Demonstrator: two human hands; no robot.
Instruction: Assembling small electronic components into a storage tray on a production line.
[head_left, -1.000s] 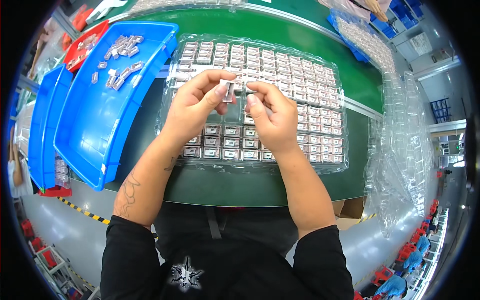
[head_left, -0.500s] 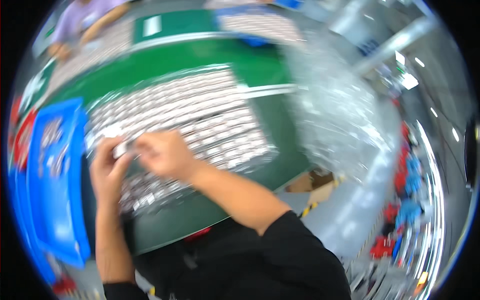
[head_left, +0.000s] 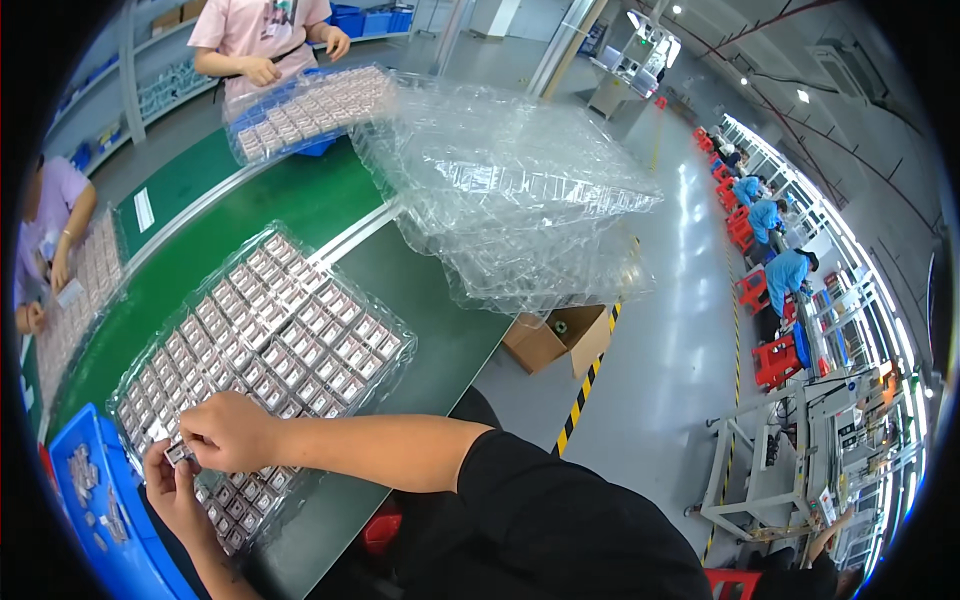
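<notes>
A clear plastic tray [head_left: 406, 352] lies on the green table, filled with rows of small white-and-brown rectangular parts. Over its near left corner, my left hand [head_left: 180, 500] pinches one small rectangular part [head_left: 178, 454] between thumb and fingers. My right hand [head_left: 232, 430] is bent over the same part from the right, its fingertips curled together at the part's edge. Whether the right fingers grip the part or some smaller thing is hidden by the hand. Left of the tray stands a blue bin [head_left: 138, 562] with loose small pieces inside.
A pile of clear empty plastic trays [head_left: 530, 190] overhangs the table's right side. Beyond the table edge, an open cardboard box [head_left: 535, 345] stands on the floor. Across the table, a person in pink [head_left: 270, 35] is behind another filled tray [head_left: 310, 110]; a person in purple [head_left: 65, 205] works at left.
The view has swung to the right, so the tray and my hands now appear lower and further left. Both hands stay together around the small part.
</notes>
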